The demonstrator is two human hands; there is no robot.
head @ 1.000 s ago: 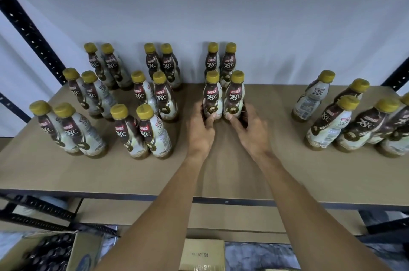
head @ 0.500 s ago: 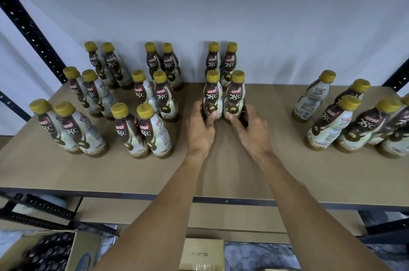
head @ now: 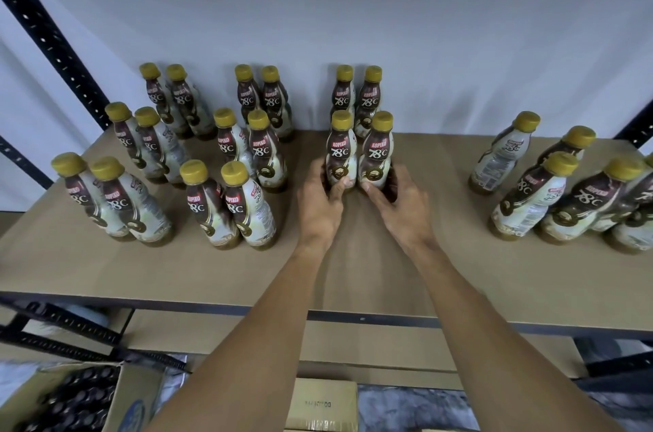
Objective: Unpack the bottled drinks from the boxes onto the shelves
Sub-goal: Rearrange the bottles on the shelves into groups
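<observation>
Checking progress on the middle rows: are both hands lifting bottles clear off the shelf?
No. The left hand and right hand each grip a bottle's base, standing on the shelf.

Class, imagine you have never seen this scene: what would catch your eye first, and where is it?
First, the two hands at the centre of the shelf: the left hand and right hand each grip the base of a yellow-capped bottle. Paired bottles stand in rows to the left; a looser cluster stands at the right.
</observation>
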